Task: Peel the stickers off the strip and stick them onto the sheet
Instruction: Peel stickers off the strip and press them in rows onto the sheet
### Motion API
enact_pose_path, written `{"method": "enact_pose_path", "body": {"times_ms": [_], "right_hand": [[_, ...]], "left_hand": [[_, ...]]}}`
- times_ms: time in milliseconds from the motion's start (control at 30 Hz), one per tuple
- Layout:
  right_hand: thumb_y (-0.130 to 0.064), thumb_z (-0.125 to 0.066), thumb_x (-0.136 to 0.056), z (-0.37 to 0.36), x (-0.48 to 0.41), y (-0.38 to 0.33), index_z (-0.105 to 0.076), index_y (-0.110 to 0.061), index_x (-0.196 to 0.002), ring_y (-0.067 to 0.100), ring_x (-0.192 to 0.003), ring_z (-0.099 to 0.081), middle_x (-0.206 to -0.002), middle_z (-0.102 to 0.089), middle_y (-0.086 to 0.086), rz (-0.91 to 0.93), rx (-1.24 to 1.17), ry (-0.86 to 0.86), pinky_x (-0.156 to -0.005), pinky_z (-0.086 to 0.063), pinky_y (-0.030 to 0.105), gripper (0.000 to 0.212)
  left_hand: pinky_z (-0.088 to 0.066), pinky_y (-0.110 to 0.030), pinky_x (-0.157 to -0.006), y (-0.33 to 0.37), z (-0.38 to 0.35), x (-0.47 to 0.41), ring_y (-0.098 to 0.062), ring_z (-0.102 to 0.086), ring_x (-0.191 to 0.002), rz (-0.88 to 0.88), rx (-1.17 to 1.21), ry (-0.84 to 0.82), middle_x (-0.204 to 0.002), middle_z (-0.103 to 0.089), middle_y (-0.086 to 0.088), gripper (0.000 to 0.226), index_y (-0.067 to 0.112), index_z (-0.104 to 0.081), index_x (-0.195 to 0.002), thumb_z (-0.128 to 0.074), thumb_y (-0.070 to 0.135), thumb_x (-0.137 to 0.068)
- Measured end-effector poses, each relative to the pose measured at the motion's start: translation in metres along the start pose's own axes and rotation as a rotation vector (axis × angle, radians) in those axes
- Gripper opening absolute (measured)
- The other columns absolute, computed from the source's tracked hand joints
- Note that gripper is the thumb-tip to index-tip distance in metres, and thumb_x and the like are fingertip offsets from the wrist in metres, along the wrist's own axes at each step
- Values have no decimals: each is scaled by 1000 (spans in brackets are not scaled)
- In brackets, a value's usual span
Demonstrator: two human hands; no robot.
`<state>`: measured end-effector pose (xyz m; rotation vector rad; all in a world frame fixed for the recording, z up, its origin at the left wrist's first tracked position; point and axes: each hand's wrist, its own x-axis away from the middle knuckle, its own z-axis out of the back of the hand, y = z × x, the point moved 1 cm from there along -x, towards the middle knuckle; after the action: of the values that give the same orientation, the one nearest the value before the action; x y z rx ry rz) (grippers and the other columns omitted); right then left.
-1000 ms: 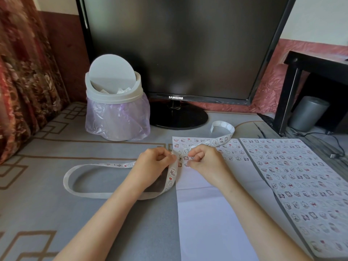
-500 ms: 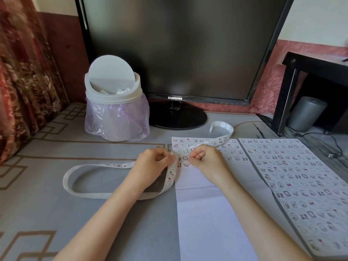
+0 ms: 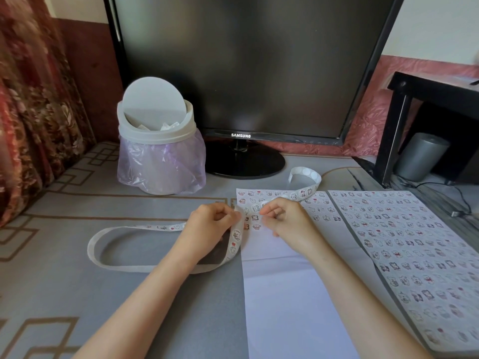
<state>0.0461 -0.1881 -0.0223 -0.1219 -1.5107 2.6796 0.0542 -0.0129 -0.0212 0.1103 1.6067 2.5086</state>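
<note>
Strip (image 3: 235, 240) spans hand to hand, long axis left-right. Left hand (image 3: 212, 225) fingers curled, pinching strip. Right hand (image 3: 287, 221) fingertips pinched on strip just beside; sticker lift unclear. Bare sheet (image 3: 285, 294) directly under right fingers, so right hand nearer.

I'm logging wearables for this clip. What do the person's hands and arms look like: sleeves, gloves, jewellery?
Both the left hand and the right hand are bare, without gloves. The left forearm and right forearm are uncovered to the frame edge: no sleeve, watch or bracelet shows. Rings are too small to tell.
</note>
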Motion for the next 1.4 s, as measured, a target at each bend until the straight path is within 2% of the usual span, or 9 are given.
{"method": "enact_pose_path", "body": {"times_ms": [100,200,267,367,533,633,767,1133,1400], "right_hand": [[-13,-60,-90,1,7,-16,-62,-16,-82,12,-52,-54,-76,-66,3,93,-168,1,-49,-39,15,8],[-17,-64,-89,-3,15,-29,-62,-12,-89,14,-64,-60,-77,-71,4,172,-282,-94,-47,-38,19,6],[-12,-70,-84,-8,19,-33,-61,-9,-90,12,-65,-61,-76,-70,3,192,-317,-132,-50,-40,17,11],[-1,-73,-77,-14,20,-34,-61,-4,-88,7,-59,-57,-71,-66,4,184,-408,-119,-58,-45,13,17],[4,-69,-80,-13,19,-35,-64,-5,-83,2,-52,-52,-70,-62,3,182,-476,-91,-51,-41,12,11],[3,-69,-80,-12,17,-32,-66,-6,-82,4,-59,-55,-72,-65,1,214,-433,-47,-56,-45,16,10],[0,-71,-79,-10,16,-30,-69,-7,-83,8,-64,-56,-75,-68,1,227,-389,-10,-58,-47,18,8],[2,-71,-78,-8,15,-30,-68,-13,-78,11,-63,-57,-73,-67,5,216,-371,1,-57,-48,18,16],[0,-70,-78,-7,15,-30,-67,-16,-75,8,-63,-56,-70,-66,-5,210,-312,-26,-62,-48,20,17]], "left_hand": [[-44,-16,-58,2,2,-3,-9,-54,-59,9,221,24,-70,-65,0,21,17,-65,-72,-60,26,-90],[-46,-20,-53,7,5,-3,-14,-56,-70,-40,349,64,-76,-61,-10,19,10,-65,-78,-58,21,-92],[-46,-17,-53,8,6,-2,-14,-57,-70,-73,382,75,-75,-61,-10,19,7,-66,-82,-57,20,-92],[-48,-16,-56,12,5,1,-6,-60,-64,-100,416,81,-68,-65,0,18,7,-66,-83,-56,19,-93],[-49,-17,-53,18,6,3,-6,-60,-57,-56,534,62,-59,-63,4,25,7,-63,-78,-53,22,-94],[-48,-17,-52,20,5,4,-5,-59,-56,1,527,24,-57,-63,7,28,12,-63,-72,-54,26,-94],[-52,-19,-57,20,7,4,-9,-65,-64,9,473,-27,-67,-69,-1,15,6,-67,-81,-60,17,-90],[-55,-21,-63,17,6,4,-14,-65,-71,10,439,-48,-78,-70,-10,16,5,-68,-84,-60,17,-90],[-55,-22,-61,18,5,5,-11,-65,-67,27,426,-64,-71,-69,-5,14,2,-66,-84,-60,13,-90]]}}
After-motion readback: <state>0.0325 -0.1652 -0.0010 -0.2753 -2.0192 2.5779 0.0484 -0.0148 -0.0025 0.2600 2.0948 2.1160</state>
